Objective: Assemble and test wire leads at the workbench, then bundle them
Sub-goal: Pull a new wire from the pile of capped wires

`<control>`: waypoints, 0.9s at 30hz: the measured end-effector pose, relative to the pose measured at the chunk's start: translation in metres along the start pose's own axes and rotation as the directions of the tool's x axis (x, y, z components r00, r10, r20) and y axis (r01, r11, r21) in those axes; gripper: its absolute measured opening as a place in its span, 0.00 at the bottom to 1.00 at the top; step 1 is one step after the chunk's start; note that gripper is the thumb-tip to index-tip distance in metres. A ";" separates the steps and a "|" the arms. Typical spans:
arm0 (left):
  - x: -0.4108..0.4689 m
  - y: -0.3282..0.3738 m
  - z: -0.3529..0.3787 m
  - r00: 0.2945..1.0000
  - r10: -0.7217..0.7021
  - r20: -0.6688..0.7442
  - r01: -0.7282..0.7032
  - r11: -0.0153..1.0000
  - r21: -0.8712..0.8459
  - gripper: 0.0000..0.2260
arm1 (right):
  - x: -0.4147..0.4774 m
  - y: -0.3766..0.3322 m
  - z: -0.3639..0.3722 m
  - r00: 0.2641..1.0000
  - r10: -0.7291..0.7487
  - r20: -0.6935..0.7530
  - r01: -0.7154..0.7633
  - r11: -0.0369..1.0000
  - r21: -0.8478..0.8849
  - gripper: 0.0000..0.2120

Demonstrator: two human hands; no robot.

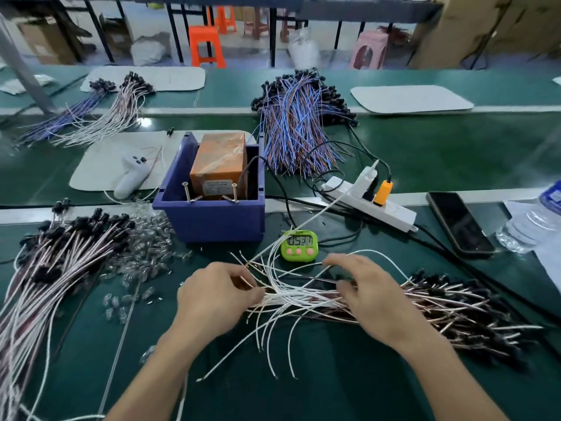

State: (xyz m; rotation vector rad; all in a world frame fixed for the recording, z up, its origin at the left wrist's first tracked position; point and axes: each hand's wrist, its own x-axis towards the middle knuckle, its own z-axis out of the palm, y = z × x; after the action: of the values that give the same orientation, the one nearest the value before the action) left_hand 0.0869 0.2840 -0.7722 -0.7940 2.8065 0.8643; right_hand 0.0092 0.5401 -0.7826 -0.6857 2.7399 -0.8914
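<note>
Left hand [212,299] and right hand [373,296] pinch wire leads [303,300] between them.

We've one view only: wide-angle cam worn on the head, facing fwd and tilted down over the dark green bench top [334,390]. It sits v. close to the work. The left hand [212,302] and right hand [376,296] fill the low centre on the white and brown wire leads [303,299], w/ forearms coming in from the bottom edge. The small green digital timer [299,244] and blue plastic bin [212,220] lie mid-frame, just beyond. The top of frame reaches past the bench to orange plastic stools [206,45], well off.
</note>
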 end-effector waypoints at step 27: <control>0.009 -0.007 -0.001 0.989 0.019 -0.150 -0.005 0.996 0.092 0.08 | -0.040 0.048 -0.061 0.881 0.065 -0.468 -0.285 0.863 -0.417 0.14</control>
State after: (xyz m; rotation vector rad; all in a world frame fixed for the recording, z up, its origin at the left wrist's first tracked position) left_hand 0.0829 0.2748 -0.7771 -0.8636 2.9594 0.6988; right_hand 0.0083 0.6251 -0.7611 -0.2964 3.4160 -0.3467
